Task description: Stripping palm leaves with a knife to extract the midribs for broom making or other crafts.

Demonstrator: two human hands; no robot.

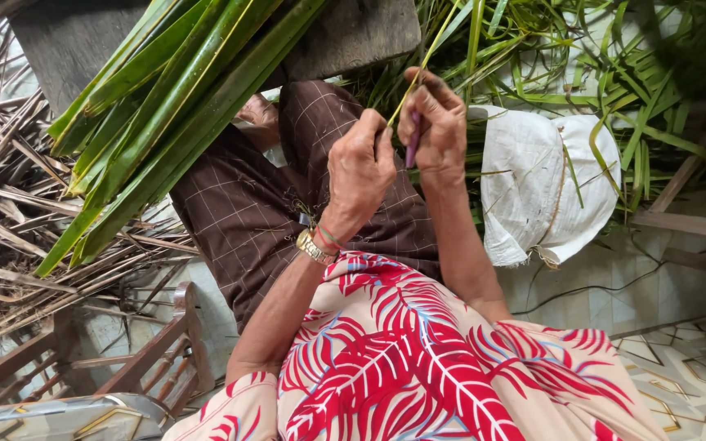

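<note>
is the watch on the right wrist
No, the gold watch sits on the wrist of the left hand, while the right hand pinches a thin leaf strip and has a bare wrist.

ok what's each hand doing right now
left hand: closed, pinching the thin leaf strip
right hand: closed on a small purple tool, touching the strip

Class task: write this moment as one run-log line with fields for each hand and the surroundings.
left hand: pinching thin leaf strip | right hand: gripping purple tool at strip | nearby: green leaf bundle on lap, white sack, dry leaves
</note>
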